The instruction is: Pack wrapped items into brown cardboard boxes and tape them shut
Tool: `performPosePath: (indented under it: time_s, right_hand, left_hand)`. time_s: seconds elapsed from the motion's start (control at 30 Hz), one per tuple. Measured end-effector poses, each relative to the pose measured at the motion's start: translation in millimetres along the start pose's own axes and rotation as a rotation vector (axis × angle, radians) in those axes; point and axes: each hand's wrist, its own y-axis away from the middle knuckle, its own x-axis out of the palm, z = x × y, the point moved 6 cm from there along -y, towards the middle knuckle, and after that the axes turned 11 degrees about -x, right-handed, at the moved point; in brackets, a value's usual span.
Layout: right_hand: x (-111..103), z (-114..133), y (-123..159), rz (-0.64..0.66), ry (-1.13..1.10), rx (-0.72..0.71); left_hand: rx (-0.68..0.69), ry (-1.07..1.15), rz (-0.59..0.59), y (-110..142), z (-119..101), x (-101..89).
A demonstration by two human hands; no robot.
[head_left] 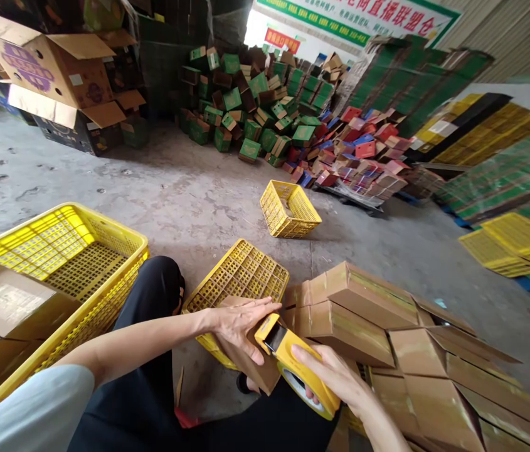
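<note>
A brown cardboard box (250, 363) rests in front of me against an upturned yellow crate (241, 270). Across the top of the box lies my left hand (241, 320), its fingers stretched out and the thumb apart. My right hand (323, 370) is wrapped round a yellow tape dispenser (300, 367) with a roll of tape in it. The dispenser's front end is at the box, close to my left fingertips. Whether its tape touches the cardboard I cannot tell.
Several flat-looking cartons (415, 351) are stacked at my right. A large yellow crate (118, 251) with boxes in it stands at my left. Farther off on the concrete floor are a small yellow crate (290, 210) and a heap of green boxes (250, 119).
</note>
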Motion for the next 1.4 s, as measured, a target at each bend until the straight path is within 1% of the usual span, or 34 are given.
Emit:
performPosePath:
  time_s: [0.07,0.17,0.3,0.4,0.57,0.7,0.83,0.93,1.0,1.17,1.2,1.27,1.33,1.4]
  right_hand:
    - [0.2,-3.5,-1.1,-0.012,0.012,-0.009]
    - [1.1,-4.9,-4.3,-0.032,0.033,-0.025]
    - [2.1,-4.3,-7.7,-0.02,0.037,-0.011]
    - [1.6,-3.8,-6.8,-0.015,0.019,-0.011]
    - [2.9,1.6,-3.3,0.02,0.037,-0.072]
    - [0.6,5.4,-3.1,0.038,0.034,-0.057]
    - [-1.2,12.4,-6.6,0.051,0.053,-0.057]
    - [-1.0,18.0,-11.7,0.015,0.076,-0.053]
    - [-0.5,19.5,-14.7,-0.014,0.097,-0.038]
    - [-0.3,20.1,-16.9,-0.051,0.095,-0.065]
    - [-0.8,19.8,-16.8,-0.059,0.092,-0.061]
    - [-1.1,19.5,-17.3,-0.06,0.089,-0.044]
    - [-0.3,20.2,-18.7,-0.041,0.088,-0.034]
    - [0.3,20.4,-20.1,-0.02,0.084,-0.037]
  left_hand:
    - [-0.017,0.007,0.007,1.0,1.3,-0.2]
    - [-0.039,-0.007,0.025,3.4,5.0,-5.9]
    - [-0.048,-0.029,0.028,5.1,8.5,-12.9]
    - [-0.058,-0.025,0.027,5.2,10.6,-12.4]
    - [-0.1,-0.003,-0.008,7.9,17.0,-10.0]
    - [-0.114,0.003,-0.011,10.8,20.1,-8.5]
    - [-0.11,-0.014,-0.017,9.7,18.7,-9.9]
    - [-0.08,-0.053,-0.028,12.9,13.6,-13.0]
    - [-0.039,-0.077,-0.056,22.1,9.1,-16.3]
    - [0.1,-0.091,-0.209,66.1,2.6,-27.5]
    - [0.129,-0.093,-0.207,73.3,1.9,-27.7]
    - [0.19,-0.111,-0.16,81.2,0.3,-25.5]
    - [0.239,-0.144,-0.096,80.6,0.1,-22.5]
    - [0.274,-0.186,-0.054,74.1,2.8,-20.4]
